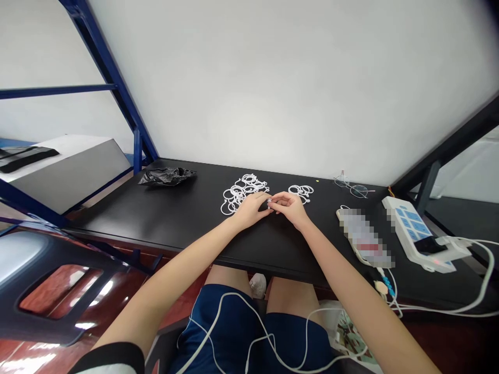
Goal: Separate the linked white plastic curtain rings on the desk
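My left hand and my right hand meet over the black table, fingertips pinched together. Between them shows a small white plastic piece; the fingers hide most of it, so its full shape is unclear. Just beyond my left hand lies a heap of white plastic rings, loosely overlapping, with small knobs on them. A smaller group of white rings rests behind my right hand, partly covered by it.
A crumpled black plastic bag lies at the left rear. Towards the right are eyeglasses, a phone on a charging cable, and a white power strip. White cables trail over my lap. Blue metal frame bars rise at left.
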The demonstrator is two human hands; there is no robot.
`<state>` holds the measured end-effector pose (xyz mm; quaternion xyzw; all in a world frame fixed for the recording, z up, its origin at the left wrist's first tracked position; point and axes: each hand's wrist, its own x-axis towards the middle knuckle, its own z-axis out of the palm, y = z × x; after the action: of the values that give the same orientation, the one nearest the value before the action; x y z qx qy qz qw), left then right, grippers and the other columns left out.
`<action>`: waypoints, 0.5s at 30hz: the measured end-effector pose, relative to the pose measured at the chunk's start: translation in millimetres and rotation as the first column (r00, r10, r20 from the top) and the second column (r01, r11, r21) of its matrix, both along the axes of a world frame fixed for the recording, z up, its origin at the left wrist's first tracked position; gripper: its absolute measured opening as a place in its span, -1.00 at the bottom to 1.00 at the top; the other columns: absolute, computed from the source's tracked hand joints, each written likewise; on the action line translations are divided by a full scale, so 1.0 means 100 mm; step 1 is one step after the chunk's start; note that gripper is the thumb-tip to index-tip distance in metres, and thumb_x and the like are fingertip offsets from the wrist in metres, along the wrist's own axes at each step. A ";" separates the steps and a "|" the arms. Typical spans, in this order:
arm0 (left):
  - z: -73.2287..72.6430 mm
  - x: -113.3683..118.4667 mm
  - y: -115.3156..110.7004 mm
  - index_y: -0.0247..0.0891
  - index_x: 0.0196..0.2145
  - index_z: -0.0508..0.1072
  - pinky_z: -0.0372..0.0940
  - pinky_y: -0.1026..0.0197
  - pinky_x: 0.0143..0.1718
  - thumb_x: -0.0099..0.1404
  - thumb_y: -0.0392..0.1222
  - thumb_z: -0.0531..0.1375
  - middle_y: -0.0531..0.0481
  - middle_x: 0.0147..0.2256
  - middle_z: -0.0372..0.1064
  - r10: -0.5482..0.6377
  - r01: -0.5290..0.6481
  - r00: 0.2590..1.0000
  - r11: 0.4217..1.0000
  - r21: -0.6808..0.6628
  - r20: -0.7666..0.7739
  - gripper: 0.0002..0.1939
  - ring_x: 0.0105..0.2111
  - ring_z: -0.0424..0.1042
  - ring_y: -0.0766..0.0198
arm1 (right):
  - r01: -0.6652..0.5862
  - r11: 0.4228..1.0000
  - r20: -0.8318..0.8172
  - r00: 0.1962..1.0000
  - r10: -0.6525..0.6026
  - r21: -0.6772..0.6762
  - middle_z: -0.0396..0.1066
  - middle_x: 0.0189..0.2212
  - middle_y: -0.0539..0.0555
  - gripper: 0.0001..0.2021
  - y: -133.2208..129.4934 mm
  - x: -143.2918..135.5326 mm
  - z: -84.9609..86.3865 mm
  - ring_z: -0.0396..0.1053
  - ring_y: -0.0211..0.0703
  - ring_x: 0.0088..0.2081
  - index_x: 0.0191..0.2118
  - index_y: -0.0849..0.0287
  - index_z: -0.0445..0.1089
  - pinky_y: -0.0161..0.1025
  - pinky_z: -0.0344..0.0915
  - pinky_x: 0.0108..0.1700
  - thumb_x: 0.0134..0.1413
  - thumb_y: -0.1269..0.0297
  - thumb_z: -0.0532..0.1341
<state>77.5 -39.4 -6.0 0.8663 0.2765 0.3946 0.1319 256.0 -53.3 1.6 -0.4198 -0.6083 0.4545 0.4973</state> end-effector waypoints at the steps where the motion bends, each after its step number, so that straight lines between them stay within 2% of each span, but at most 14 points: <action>1: 0.00 0.00 0.00 -0.26 -0.11 0.40 0.33 0.10 -0.09 0.28 -0.20 0.20 -0.10 -0.16 0.45 0.002 -0.002 1.000 1.000 0.002 0.001 -0.78 -0.15 0.43 0.16 | 0.001 1.000 0.002 1.000 -0.001 0.007 0.47 -0.46 0.02 -0.67 0.00 0.00 -0.01 0.43 -0.23 -0.48 -0.36 0.18 0.48 -0.32 0.32 -0.52 -0.27 0.12 0.47; 10: 0.03 0.01 -0.03 -0.28 -0.15 0.41 0.32 0.10 -0.12 0.30 -0.17 0.20 -0.10 -0.22 0.44 -0.008 0.008 1.000 1.000 0.002 -0.004 -0.81 -0.20 0.40 0.17 | 0.014 1.000 0.013 1.000 -0.014 0.004 0.48 -0.48 0.03 -0.65 0.02 0.01 -0.02 0.42 -0.23 -0.51 -0.40 0.18 0.45 -0.30 0.32 -0.52 -0.25 0.04 0.45; 15: -0.01 0.02 -0.04 -0.27 0.02 0.33 0.31 0.05 -0.01 0.37 -0.16 0.11 -0.16 -0.10 0.36 -0.025 0.025 1.000 0.999 -0.027 -0.009 -0.71 -0.10 0.36 0.15 | 0.026 0.999 -0.042 0.999 -0.027 -0.046 0.49 -0.44 0.03 -0.69 0.01 0.01 0.01 0.43 -0.24 -0.47 -0.39 0.18 0.45 -0.34 0.31 -0.51 -0.23 0.09 0.45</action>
<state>79.0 -43.0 -6.5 0.8697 0.2715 0.3849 0.1472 257.4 -52.0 2.9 -0.4293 -0.5814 0.4705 0.5063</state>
